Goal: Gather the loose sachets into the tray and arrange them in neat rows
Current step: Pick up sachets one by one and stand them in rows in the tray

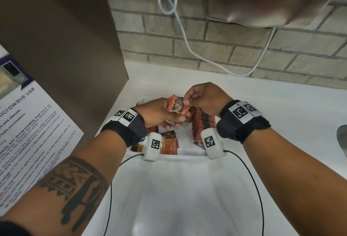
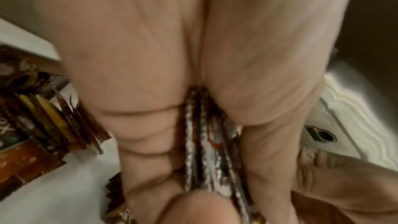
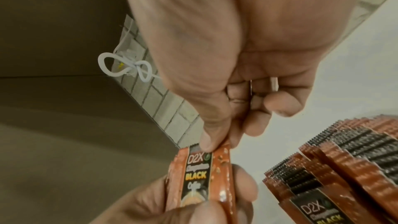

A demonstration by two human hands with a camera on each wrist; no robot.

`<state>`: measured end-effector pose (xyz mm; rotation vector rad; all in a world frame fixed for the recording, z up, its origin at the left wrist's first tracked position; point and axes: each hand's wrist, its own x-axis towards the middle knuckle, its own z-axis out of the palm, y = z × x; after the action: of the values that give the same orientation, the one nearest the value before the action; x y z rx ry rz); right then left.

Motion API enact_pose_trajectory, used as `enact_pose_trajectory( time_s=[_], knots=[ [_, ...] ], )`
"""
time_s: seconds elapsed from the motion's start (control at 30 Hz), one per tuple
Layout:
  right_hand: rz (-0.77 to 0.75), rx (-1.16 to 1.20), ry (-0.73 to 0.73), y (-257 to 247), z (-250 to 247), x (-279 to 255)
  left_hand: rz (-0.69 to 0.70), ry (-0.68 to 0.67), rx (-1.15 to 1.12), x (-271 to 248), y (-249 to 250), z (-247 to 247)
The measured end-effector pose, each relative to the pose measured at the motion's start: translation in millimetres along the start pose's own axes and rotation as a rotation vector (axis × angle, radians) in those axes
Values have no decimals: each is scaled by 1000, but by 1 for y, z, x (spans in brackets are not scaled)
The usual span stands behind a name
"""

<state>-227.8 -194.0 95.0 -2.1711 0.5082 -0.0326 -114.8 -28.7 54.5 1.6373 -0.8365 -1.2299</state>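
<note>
Sachets (image 1: 176, 108) sit in a small bunch in the left hand (image 1: 157, 112), held up over the white tray (image 1: 185, 154). The left hand's fingers and thumb wrap round the bunch. The front one is orange-brown with a dark strip that reads "D2X" and "BLACK". The right hand (image 1: 203, 97) pinches the top edge of that front sachet with thumb and finger — its other fingers are curled in.

Under the right wrist, a row of sachets (image 1: 203, 121) stands on edge in the tray, packed close together. A few loose sachets (image 1: 169, 144) lie flat near the tray's front left, partly hidden by the left wrist camera (image 1: 153, 146). The right wrist camera (image 1: 212, 142) covers the near end of the row.

The tray sits on a white worktop (image 1: 272, 108). A tall brown panel (image 1: 62, 34) stands just to the left of it. A paper notice (image 1: 28, 121) about microwave use is further left. Behind is a brick wall (image 1: 234, 47) — a white cable (image 1: 187, 44) hangs down it and loops onto the worktop. A grey thing (image 1: 262, 0) juts out at the top right, too blurry to name. Thin black wires (image 1: 257, 188) run back from both wrist cameras.
</note>
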Motion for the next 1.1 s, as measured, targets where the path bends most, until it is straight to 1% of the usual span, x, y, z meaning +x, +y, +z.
enact_pose_trajectory(
  time_s=[0.2, 0.33, 0.4, 0.5, 0.57, 0.63, 0.73, 0.8, 0.9, 1.0, 1.1],
  knots=[
    [21, -111, 1, -4, -6, -3, 46, 36, 106, 0, 3, 4],
    [23, -171, 15, -6, -6, -1, 34, 153, 299, 5, 2, 3],
    [22, -186, 43, -6, -8, 2, -30, 194, 481, 5, -1, -7],
    [23, -322, 48, -7, -9, 6, -213, 212, 775, 1, -3, -27],
    [41, -454, -7, -6, -5, 10, -336, 184, 900, -3, 3, -30],
    [73, -587, -66, -3, 2, 16, -398, 104, 975, -2, 10, -22],
    [132, -645, -76, 4, 12, 27, -397, -32, 937, 11, 12, -4],
    [145, -700, -84, 9, 20, 34, -386, -78, 930, 23, 10, 7],
    [173, -740, -92, 16, 28, 44, -393, -102, 969, 37, 8, 19],
    [189, -840, -127, 21, 33, 53, -409, -120, 1001, 49, 3, 22],
    [223, -825, -101, 27, 36, 59, -408, -105, 1054, 54, 3, 22]
  ],
)
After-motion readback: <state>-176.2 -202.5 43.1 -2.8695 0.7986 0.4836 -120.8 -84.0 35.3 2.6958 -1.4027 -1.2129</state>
